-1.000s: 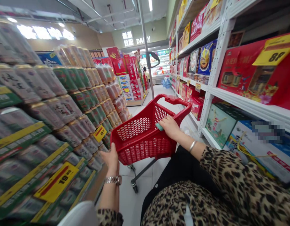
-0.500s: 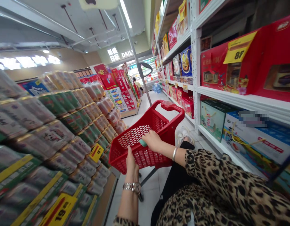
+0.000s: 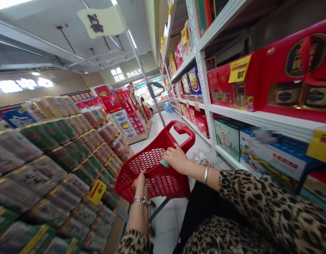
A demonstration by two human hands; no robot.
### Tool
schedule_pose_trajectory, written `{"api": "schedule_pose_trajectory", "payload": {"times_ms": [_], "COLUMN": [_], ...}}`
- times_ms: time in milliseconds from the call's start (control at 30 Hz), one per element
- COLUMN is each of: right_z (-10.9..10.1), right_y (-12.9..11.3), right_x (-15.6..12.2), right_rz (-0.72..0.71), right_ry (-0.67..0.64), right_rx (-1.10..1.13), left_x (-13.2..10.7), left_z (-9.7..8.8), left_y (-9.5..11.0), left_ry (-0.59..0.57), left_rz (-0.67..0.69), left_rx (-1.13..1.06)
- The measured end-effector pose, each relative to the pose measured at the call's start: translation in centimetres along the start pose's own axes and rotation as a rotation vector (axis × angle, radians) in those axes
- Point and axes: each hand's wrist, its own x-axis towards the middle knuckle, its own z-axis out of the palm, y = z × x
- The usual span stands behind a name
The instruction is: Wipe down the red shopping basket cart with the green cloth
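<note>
A red plastic shopping cart (image 3: pixel 176 185) with perforated basket walls stands tilted in view in front of me. My left hand (image 3: pixel 140 182) is closed over the near rim of its basket, towards the left end. Farther right along the same rim lies my right hand (image 3: pixel 176 159), its fingers bent around a small teal-green piece (image 3: pixel 165 163). Most of that piece is hidden under the fingers, so its kind does not show. Nothing can be seen lying in the visible part of the basket.
Stacked packs of cans (image 3: pixel 49 176) line the left side. White shelving (image 3: pixel 205 90) with red gift boxes (image 3: pixel 282 79) runs along the right. A grey pole (image 3: pixel 142 61) carrying a bear flag (image 3: pixel 102 23) rises beyond the cart. Tiled floor (image 3: pixel 165 220) shows below.
My left hand, whose thumb stuck up before, now has its fingers closed on the rim. The right hand still holds the teal-green piece. The cart sits slightly farther left and lower in view.
</note>
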Motion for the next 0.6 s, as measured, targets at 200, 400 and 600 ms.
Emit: {"api": "schedule_pose_trajectory", "payload": {"times_ms": [200,400,600], "right_z": [-3.9,-7.8,-9.3], "right_y": [2.1,4.0,6.1], "right_x": [-1.4,-3.6,-4.3], "right_rz": [0.048,0.032,0.027], "right_ry": [-0.066,-0.119,-0.103], "right_rx": [-0.01,0.064,0.221], "left_x": [0.2,0.1,-0.7], "left_z": [-0.7,-2.3,-4.4], "left_y": [1.0,2.2,4.6], "left_ry": [-0.006,-0.068,-0.055], "left_rz": [-0.116,-0.075,0.085], "left_rx": [-0.002,0.008,0.05]}}
